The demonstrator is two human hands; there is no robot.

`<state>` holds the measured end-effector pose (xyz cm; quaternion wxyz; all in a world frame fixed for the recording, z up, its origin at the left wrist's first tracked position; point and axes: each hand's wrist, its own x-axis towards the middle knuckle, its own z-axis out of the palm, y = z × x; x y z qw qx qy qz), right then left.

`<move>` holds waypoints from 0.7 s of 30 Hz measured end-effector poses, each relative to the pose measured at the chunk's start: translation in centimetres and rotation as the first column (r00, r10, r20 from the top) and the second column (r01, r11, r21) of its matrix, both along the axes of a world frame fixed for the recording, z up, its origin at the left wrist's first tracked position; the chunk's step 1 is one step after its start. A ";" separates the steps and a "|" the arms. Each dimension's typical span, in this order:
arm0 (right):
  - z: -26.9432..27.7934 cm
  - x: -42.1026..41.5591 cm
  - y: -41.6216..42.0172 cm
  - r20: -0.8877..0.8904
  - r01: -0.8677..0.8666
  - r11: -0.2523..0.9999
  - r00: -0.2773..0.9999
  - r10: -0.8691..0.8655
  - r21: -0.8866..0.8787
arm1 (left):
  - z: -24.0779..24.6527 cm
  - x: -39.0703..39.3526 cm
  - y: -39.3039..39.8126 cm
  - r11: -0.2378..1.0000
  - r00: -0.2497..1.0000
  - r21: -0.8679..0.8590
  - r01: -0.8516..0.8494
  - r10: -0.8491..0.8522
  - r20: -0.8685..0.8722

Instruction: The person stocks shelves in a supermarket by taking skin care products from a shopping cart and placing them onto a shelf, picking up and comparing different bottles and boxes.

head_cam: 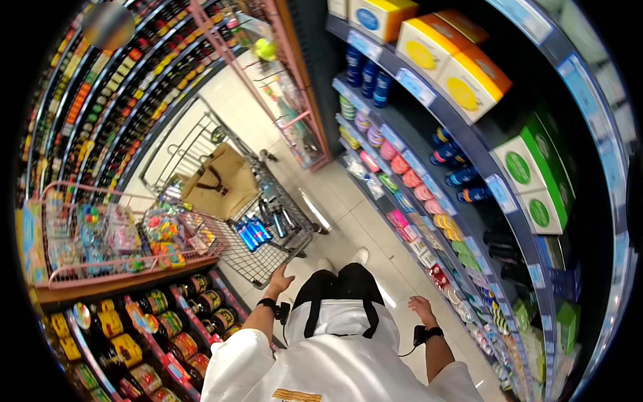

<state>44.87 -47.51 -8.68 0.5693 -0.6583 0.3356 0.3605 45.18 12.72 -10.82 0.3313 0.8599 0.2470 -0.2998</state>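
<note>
A metal wire shopping cart (261, 261) stands in front of me, slightly to the left. It holds an open cardboard box (226, 181), several blue packaged items (253, 232) and some dark bottles or cans (281, 223). My left hand (280, 280) is beside the near end of the cart, fingers apart, holding nothing; whether it touches the frame I cannot tell. On the right, my right hand (423, 307) hangs above the floor near the shelves, empty, with its fingers slightly bent. Both wrists wear black straps with small devices.
Shelves (452, 130) with boxes, cans and small packets curve along the right. Bottle shelves (115, 85) fill the far left. A pink wire rack (135, 271) of toys sits left of the cart, above large bottles (168, 324). Another pink rack (301, 120) stands ahead.
</note>
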 end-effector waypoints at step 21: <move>2.4 6.5 8.2 0.008 -0.187 0.980 0.982 0.188 -0.070 | -2.8 -0.2 5.0 0.909 0.932 -0.209 -0.362 0.347 -0.105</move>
